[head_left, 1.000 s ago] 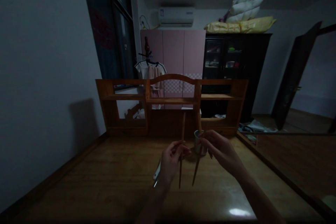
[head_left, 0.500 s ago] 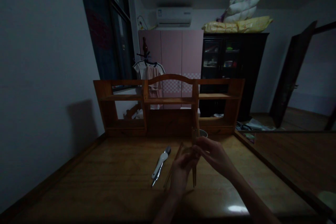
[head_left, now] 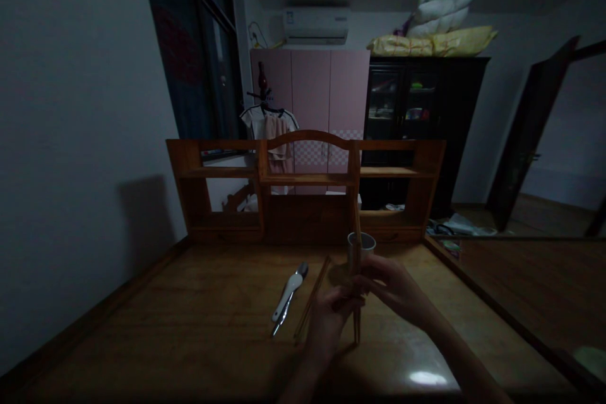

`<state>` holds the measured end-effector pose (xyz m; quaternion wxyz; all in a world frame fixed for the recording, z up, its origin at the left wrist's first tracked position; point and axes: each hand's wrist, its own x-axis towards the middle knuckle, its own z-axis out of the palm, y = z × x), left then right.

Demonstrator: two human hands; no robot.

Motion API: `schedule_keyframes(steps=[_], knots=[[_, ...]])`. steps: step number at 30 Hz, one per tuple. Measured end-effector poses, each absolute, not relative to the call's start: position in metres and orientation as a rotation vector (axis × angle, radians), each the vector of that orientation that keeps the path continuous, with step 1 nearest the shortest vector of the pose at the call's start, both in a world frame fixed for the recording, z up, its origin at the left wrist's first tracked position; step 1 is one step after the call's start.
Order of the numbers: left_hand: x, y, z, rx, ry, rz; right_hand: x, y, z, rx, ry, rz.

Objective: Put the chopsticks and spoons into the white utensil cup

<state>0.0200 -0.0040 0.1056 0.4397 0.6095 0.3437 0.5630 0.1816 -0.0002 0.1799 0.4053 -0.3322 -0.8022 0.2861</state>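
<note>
Wooden chopsticks point(head_left: 357, 325) are held roughly upright over the desk, their lower ends pointing toward me. My left hand point(head_left: 326, 319) pinches them from the left, around their middle. From the right, my right hand point(head_left: 391, 283) grips them just above my left fingers. How many sticks are in my hands I cannot tell. Behind them stands a metal-looking cup point(head_left: 351, 251), partly hidden by the sticks and my right hand. More chopsticks point(head_left: 316, 290) lie on the desk left of my hands. Farther left are a white spoon point(head_left: 287, 295) and a shiny metal spoon point(head_left: 303, 269), overlapping.
The wooden desk point(head_left: 189, 315) carries a shelf unit point(head_left: 307, 181) along its back edge. A wall point(head_left: 85, 170) borders the left side. Beyond the desk stand a pink wardrobe point(head_left: 310, 88), a dark cabinet point(head_left: 457, 113) and an open door point(head_left: 533, 126).
Both hands have shifted slightly right and down. The chopstick tops, spread apart before, now stand close together. More of the cup shows.
</note>
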Motion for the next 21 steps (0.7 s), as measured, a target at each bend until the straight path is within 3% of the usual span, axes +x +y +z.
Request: schedule_keyframes(steps=[12, 21], knots=[[0.023, -0.007, 0.092, 1.529, 0.949, 1.333, 0.185, 0.002, 0.185, -0.855, -2.050, 0.775], [-0.002, -0.027, 0.048, 1.208, 1.185, 1.351, 0.267, 0.070, 0.269, -0.990, -1.773, 0.417]])
